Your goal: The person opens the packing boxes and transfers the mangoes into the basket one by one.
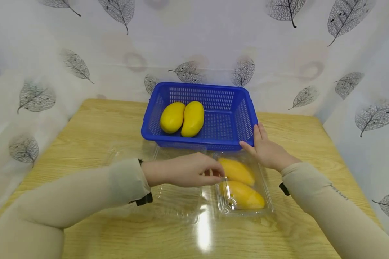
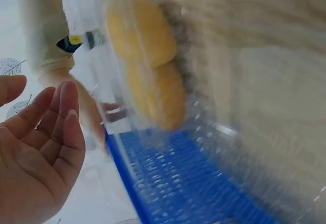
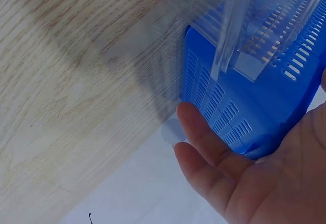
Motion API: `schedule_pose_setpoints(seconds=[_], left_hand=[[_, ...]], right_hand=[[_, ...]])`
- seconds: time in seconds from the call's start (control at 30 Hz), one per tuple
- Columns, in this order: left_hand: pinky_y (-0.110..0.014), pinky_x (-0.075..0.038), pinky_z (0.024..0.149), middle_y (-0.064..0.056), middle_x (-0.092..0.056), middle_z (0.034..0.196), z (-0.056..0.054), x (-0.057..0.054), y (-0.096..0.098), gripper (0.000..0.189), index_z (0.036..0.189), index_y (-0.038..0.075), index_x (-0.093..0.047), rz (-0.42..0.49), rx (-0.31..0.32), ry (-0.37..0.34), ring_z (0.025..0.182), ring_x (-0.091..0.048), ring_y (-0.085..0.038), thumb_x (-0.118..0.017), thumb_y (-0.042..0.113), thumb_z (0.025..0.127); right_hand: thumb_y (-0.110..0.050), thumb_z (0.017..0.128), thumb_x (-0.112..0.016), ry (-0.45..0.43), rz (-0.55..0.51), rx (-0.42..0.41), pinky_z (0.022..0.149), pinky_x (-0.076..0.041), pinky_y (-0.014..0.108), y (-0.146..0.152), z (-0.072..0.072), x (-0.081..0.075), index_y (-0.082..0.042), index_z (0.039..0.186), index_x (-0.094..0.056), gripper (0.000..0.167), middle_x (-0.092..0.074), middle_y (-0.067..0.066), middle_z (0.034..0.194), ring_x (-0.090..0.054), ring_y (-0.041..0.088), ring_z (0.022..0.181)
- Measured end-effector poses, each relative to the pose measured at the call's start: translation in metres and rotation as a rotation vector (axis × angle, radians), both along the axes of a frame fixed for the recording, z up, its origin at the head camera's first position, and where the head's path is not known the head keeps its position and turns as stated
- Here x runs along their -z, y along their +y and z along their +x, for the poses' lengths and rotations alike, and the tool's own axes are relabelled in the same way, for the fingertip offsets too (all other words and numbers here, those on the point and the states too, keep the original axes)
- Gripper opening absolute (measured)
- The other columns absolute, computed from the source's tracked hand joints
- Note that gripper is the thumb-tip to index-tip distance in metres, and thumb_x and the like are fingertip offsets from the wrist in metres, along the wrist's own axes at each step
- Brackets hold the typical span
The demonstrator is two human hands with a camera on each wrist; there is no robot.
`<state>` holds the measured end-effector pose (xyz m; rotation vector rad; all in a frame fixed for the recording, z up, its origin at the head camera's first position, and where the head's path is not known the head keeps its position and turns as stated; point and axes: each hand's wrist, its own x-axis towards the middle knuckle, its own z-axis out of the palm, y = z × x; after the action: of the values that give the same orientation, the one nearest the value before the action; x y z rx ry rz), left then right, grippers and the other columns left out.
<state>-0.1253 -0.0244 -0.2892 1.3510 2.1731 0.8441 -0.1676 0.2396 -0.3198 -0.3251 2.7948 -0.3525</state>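
My left hand (image 1: 194, 171) hovers at the inner edge of a clear plastic clamshell box (image 1: 270, 203), its fingers loosely bent. In the left wrist view those fingers (image 2: 71, 127) have nothing between them and the thumb. The box lies unfolded, with a yellow mango (image 1: 236, 171) and a second mango (image 1: 246, 196) side by side in its right half. My right hand (image 1: 272, 153) is at the near right corner of a blue plastic basket (image 1: 201, 142), thumb by the front rim. Its fingers (image 3: 206, 142) stretch along the basket's side wall in the right wrist view.
Two more mangoes, a rounder one (image 1: 171, 118) and a longer one (image 1: 193, 118), lie in the basket's left part. The box's clear lid (image 1: 178, 205) spreads leftward under my left forearm. A wooden table (image 1: 110, 115) carries everything, with a leaf-print cloth (image 1: 214, 36) behind.
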Motion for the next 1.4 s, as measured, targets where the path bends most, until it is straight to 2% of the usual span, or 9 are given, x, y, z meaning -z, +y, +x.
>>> schedule_pose_setpoints(seconds=[0.27,0.43,0.6,0.77,0.9,1.07,1.2,1.3,1.4], left_hand=[[-0.017,-0.045,0.068,0.011,-0.061,0.084,0.018,0.022,-0.005,0.017,0.101,0.012,-0.066,-0.117,0.001,-0.108,0.073,-0.055,-0.002,-0.054,0.021,0.095],[-0.017,-0.044,0.068,0.015,-0.058,0.082,0.022,0.028,-0.007,0.013,0.097,0.014,-0.066,-0.121,-0.016,-0.087,0.074,-0.054,-0.002,-0.056,0.022,0.094],[-0.018,-0.044,0.068,0.014,-0.057,0.080,0.022,0.034,-0.008,0.008,0.092,0.016,-0.065,-0.139,-0.029,-0.067,0.073,-0.052,-0.001,-0.058,0.020,0.092],[-0.018,-0.044,0.071,0.015,-0.058,0.082,0.021,0.039,-0.008,0.010,0.093,0.016,-0.066,-0.176,-0.064,-0.041,0.076,-0.052,0.000,-0.058,0.023,0.092],[-0.020,-0.044,0.068,0.014,-0.056,0.080,0.022,0.037,-0.009,0.012,0.093,0.017,-0.065,-0.224,-0.093,0.010,0.073,-0.052,-0.002,-0.059,0.026,0.092],[-0.020,-0.044,0.066,0.011,-0.056,0.076,0.020,0.034,-0.014,0.018,0.098,0.012,-0.065,-0.314,-0.058,0.162,0.069,-0.052,-0.003,-0.062,0.028,0.090],[-0.022,-0.046,0.065,0.007,-0.062,0.083,0.023,0.035,-0.011,0.024,0.103,0.012,-0.064,-0.393,0.000,0.357,0.072,-0.056,-0.005,-0.064,0.030,0.087],[-0.024,-0.045,0.058,0.009,-0.060,0.080,0.027,0.036,-0.009,0.016,0.094,0.017,-0.062,-0.422,0.031,0.496,0.069,-0.055,-0.006,-0.068,0.029,0.084],[-0.023,-0.041,0.051,0.011,-0.053,0.073,0.029,0.039,-0.008,0.013,0.081,0.020,-0.058,-0.412,0.074,0.601,0.062,-0.050,-0.006,-0.067,0.029,0.084]], right_hand=[[-0.063,0.093,-0.022,-0.024,-0.040,-0.008,0.063,-0.052,0.044,0.001,0.001,0.001,0.010,0.141,0.015,0.095,0.024,0.027,0.146,-0.053,0.050,0.101],[-0.061,0.094,-0.022,-0.010,-0.078,-0.011,0.079,-0.048,0.053,-0.001,0.001,0.001,0.009,0.141,0.017,0.093,0.028,0.024,0.146,-0.043,0.054,0.113],[-0.061,0.094,-0.022,-0.009,-0.100,-0.003,0.093,-0.035,0.060,-0.002,-0.001,0.003,0.008,0.141,0.018,0.093,0.030,0.023,0.145,-0.030,0.055,0.122],[-0.055,0.096,-0.031,-0.028,-0.245,0.014,0.105,-0.011,0.059,0.003,-0.002,0.004,0.005,0.142,0.019,0.091,0.030,0.020,0.146,0.003,0.046,0.135],[-0.045,0.096,-0.044,0.022,-0.307,-0.016,0.104,-0.005,0.062,0.008,0.016,0.000,0.006,0.144,0.010,0.088,0.025,0.021,0.148,0.013,0.043,0.135],[-0.043,0.090,-0.057,0.172,-0.205,-0.231,0.102,-0.014,0.064,0.003,0.057,0.000,0.002,0.147,-0.017,0.083,0.008,0.018,0.153,-0.002,0.044,0.137],[-0.050,0.078,-0.068,0.158,-0.219,-0.442,0.100,-0.016,0.066,-0.001,0.088,0.016,-0.005,0.146,-0.028,0.091,-0.005,0.014,0.155,-0.006,0.041,0.138],[-0.052,0.069,-0.074,0.139,-0.240,-0.498,0.099,-0.014,0.068,-0.003,0.099,0.025,-0.007,0.147,-0.029,0.101,-0.009,0.013,0.155,-0.008,0.041,0.138],[-0.055,0.068,-0.073,0.151,-0.213,-0.481,0.099,-0.014,0.068,-0.004,0.102,0.029,-0.009,0.147,-0.029,0.101,-0.012,0.012,0.154,-0.010,0.039,0.138]])
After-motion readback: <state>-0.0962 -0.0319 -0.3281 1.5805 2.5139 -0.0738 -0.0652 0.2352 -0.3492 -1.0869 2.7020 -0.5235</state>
